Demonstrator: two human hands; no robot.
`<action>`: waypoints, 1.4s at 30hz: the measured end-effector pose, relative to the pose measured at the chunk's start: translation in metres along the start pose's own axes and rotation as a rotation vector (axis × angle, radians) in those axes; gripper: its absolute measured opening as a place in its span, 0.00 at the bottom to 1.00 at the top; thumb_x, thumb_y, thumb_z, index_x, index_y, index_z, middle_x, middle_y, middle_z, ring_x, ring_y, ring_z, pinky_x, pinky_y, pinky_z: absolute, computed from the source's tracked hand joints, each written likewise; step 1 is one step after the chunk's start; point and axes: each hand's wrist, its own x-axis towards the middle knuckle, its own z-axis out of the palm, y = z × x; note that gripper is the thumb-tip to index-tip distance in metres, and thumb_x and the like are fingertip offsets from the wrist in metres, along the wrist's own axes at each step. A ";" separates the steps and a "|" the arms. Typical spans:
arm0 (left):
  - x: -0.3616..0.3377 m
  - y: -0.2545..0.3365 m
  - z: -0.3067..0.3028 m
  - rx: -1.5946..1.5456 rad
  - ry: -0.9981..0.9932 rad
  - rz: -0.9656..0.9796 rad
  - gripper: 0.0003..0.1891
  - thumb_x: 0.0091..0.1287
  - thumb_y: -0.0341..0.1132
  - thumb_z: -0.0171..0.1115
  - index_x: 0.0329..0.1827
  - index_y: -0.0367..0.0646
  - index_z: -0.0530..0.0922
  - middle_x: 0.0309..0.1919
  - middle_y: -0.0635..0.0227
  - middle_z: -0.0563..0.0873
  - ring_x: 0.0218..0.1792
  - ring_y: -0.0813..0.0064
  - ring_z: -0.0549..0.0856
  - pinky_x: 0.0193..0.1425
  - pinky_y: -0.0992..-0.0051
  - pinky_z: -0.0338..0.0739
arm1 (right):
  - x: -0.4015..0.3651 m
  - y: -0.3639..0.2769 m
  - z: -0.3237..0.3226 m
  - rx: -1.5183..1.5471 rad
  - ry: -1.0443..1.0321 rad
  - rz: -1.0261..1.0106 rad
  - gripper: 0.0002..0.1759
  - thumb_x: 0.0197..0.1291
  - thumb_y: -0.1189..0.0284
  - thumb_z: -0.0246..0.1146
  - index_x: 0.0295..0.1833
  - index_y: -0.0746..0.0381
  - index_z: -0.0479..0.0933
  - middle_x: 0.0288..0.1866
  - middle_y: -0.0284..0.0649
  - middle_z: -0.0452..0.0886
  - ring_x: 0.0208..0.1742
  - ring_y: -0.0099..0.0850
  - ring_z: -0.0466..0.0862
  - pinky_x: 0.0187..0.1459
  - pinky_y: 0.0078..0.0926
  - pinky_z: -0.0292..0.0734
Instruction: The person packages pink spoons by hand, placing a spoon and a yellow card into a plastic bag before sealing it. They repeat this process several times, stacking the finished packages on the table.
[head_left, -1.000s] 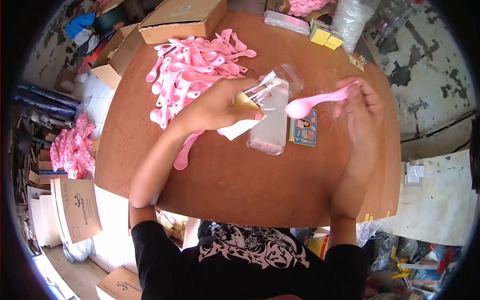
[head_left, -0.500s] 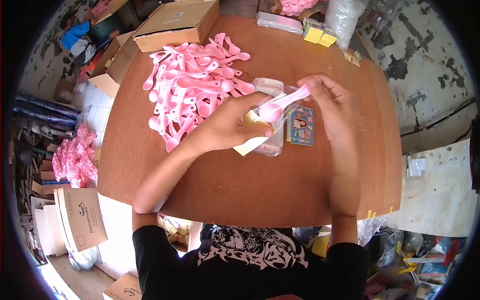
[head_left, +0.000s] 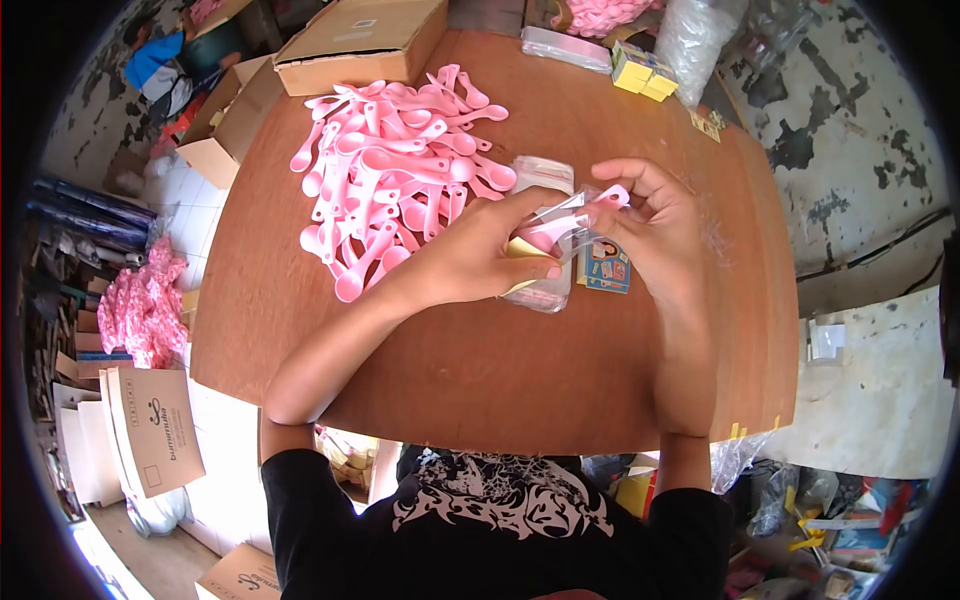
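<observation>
spoon [head_left: 552,232] and the spoon pile [head_left: 400,170]: pink plastic, smooth, slight sheen | clear bag [head_left: 565,212]: thin see-through plastic film, shiny, crinkly | table [head_left: 480,360]: brown wood, smooth, pretty matt | box [head_left: 360,40]: plain brown cardboard, dull | yellow card [head_left: 520,250]: matt paper | picture card [head_left: 607,268]: printed paper, finish hard to tell

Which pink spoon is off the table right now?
The pink spoon pinched by the right hand, bowl inside the clear bag in the left hand; the others lie in the pile.

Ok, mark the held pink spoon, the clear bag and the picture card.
pink spoon [head_left: 612,194]: head view, handle end.
clear bag [head_left: 562,212]: head view, its upper film.
picture card [head_left: 606,272]: head view, printed face.
</observation>
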 end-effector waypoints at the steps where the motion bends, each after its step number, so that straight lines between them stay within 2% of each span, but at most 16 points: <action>1: 0.000 -0.001 0.000 -0.024 -0.001 -0.004 0.32 0.60 0.28 0.71 0.68 0.35 0.69 0.51 0.53 0.85 0.51 0.68 0.87 0.57 0.67 0.80 | 0.001 0.002 -0.002 -0.001 -0.002 -0.002 0.12 0.62 0.73 0.71 0.47 0.68 0.81 0.37 0.34 0.85 0.38 0.17 0.81 0.35 0.15 0.76; 4: 0.000 -0.003 0.001 -0.043 0.001 0.032 0.32 0.61 0.28 0.71 0.68 0.34 0.68 0.53 0.53 0.84 0.51 0.68 0.87 0.57 0.68 0.80 | 0.003 0.006 -0.012 0.006 -0.096 0.095 0.13 0.62 0.74 0.70 0.50 0.67 0.81 0.40 0.36 0.85 0.39 0.17 0.82 0.38 0.17 0.77; 6: 0.000 0.003 -0.001 -0.054 0.005 0.001 0.32 0.61 0.27 0.70 0.68 0.34 0.68 0.53 0.53 0.85 0.51 0.67 0.87 0.57 0.67 0.80 | 0.004 0.002 -0.014 0.289 -0.138 0.199 0.13 0.62 0.77 0.68 0.52 0.68 0.81 0.42 0.36 0.85 0.41 0.18 0.82 0.40 0.17 0.77; 10: -0.001 0.005 -0.003 -0.065 -0.013 -0.040 0.32 0.62 0.27 0.69 0.69 0.34 0.67 0.52 0.53 0.85 0.52 0.67 0.87 0.57 0.67 0.80 | 0.004 0.003 -0.014 0.253 -0.089 0.193 0.14 0.64 0.76 0.67 0.54 0.69 0.81 0.41 0.35 0.85 0.43 0.19 0.82 0.42 0.17 0.77; 12: -0.001 0.004 -0.002 -0.041 -0.016 -0.023 0.32 0.62 0.27 0.69 0.69 0.35 0.67 0.52 0.53 0.85 0.52 0.67 0.87 0.57 0.67 0.80 | 0.000 0.003 -0.012 0.055 -0.100 0.127 0.15 0.64 0.74 0.68 0.54 0.69 0.80 0.41 0.35 0.85 0.44 0.20 0.82 0.42 0.18 0.77; 16: -0.001 -0.007 0.001 -0.072 0.011 0.009 0.33 0.61 0.28 0.70 0.70 0.38 0.67 0.51 0.52 0.86 0.52 0.66 0.87 0.56 0.67 0.80 | 0.000 0.001 -0.012 0.045 -0.132 0.111 0.15 0.62 0.74 0.69 0.53 0.68 0.81 0.40 0.35 0.85 0.42 0.19 0.82 0.42 0.17 0.76; 19: -0.002 0.001 -0.004 -0.035 -0.006 -0.055 0.33 0.61 0.28 0.70 0.70 0.38 0.67 0.49 0.52 0.87 0.50 0.63 0.87 0.55 0.66 0.80 | 0.003 0.003 -0.018 0.196 -0.210 0.246 0.14 0.60 0.76 0.70 0.51 0.68 0.82 0.39 0.35 0.85 0.40 0.18 0.81 0.41 0.16 0.76; 23: -0.002 0.004 -0.005 -0.029 -0.013 -0.024 0.33 0.61 0.30 0.71 0.69 0.37 0.66 0.53 0.50 0.83 0.55 0.61 0.84 0.59 0.65 0.77 | 0.006 0.003 -0.018 0.143 -0.181 0.144 0.13 0.61 0.75 0.71 0.49 0.68 0.83 0.38 0.36 0.85 0.38 0.18 0.81 0.40 0.16 0.76; 25: -0.001 0.003 -0.003 0.273 0.240 0.199 0.34 0.61 0.31 0.71 0.70 0.36 0.65 0.60 0.50 0.76 0.61 0.60 0.79 0.63 0.64 0.74 | 0.011 0.001 -0.018 0.125 -0.185 0.073 0.13 0.61 0.75 0.71 0.49 0.68 0.83 0.39 0.36 0.86 0.37 0.18 0.81 0.39 0.17 0.76; 29: 0.005 0.002 -0.010 0.200 0.415 0.235 0.35 0.61 0.32 0.72 0.70 0.36 0.64 0.62 0.52 0.71 0.63 0.60 0.74 0.65 0.65 0.71 | 0.020 -0.034 -0.010 0.012 0.028 -0.110 0.12 0.60 0.76 0.70 0.48 0.68 0.84 0.36 0.36 0.86 0.34 0.18 0.81 0.38 0.17 0.77; 31: 0.005 0.000 -0.013 0.231 0.505 0.303 0.35 0.61 0.31 0.71 0.70 0.35 0.64 0.61 0.54 0.72 0.61 0.60 0.76 0.64 0.65 0.72 | 0.032 -0.036 -0.011 -0.388 -0.007 -0.122 0.10 0.59 0.78 0.70 0.47 0.66 0.85 0.34 0.34 0.86 0.33 0.18 0.80 0.37 0.16 0.76; 33: 0.003 0.008 -0.012 0.183 0.487 0.287 0.34 0.62 0.30 0.71 0.69 0.36 0.64 0.61 0.55 0.73 0.60 0.60 0.76 0.64 0.65 0.72 | 0.032 -0.028 -0.012 -0.361 0.036 -0.076 0.09 0.58 0.79 0.70 0.46 0.66 0.86 0.34 0.32 0.86 0.33 0.16 0.80 0.34 0.16 0.75; 36: -0.004 0.013 -0.007 0.172 0.453 0.226 0.33 0.62 0.31 0.70 0.69 0.38 0.65 0.61 0.56 0.72 0.59 0.61 0.77 0.62 0.65 0.74 | 0.022 -0.019 -0.014 -0.289 0.039 -0.212 0.07 0.59 0.78 0.70 0.44 0.66 0.86 0.33 0.32 0.86 0.32 0.16 0.80 0.32 0.16 0.73; 38: -0.004 0.016 -0.005 0.219 0.420 0.232 0.29 0.65 0.29 0.68 0.68 0.37 0.67 0.66 0.61 0.72 0.64 0.67 0.74 0.71 0.64 0.67 | 0.013 -0.019 -0.009 -0.335 0.049 -0.284 0.05 0.61 0.77 0.69 0.41 0.67 0.84 0.31 0.31 0.85 0.32 0.16 0.80 0.32 0.16 0.74; 39: -0.005 0.019 -0.004 0.220 0.418 0.233 0.29 0.65 0.29 0.68 0.68 0.37 0.67 0.66 0.61 0.72 0.64 0.67 0.74 0.71 0.64 0.67 | 0.009 -0.019 -0.005 -0.335 0.051 -0.285 0.05 0.61 0.77 0.69 0.41 0.67 0.84 0.31 0.31 0.85 0.32 0.16 0.80 0.32 0.16 0.74; 42: -0.007 0.024 0.001 0.181 0.315 0.259 0.21 0.68 0.30 0.66 0.62 0.35 0.74 0.57 0.61 0.80 0.55 0.71 0.80 0.63 0.68 0.74 | 0.000 -0.012 0.005 -0.298 -0.006 -0.245 0.06 0.64 0.74 0.67 0.38 0.67 0.82 0.27 0.30 0.82 0.29 0.17 0.79 0.31 0.16 0.73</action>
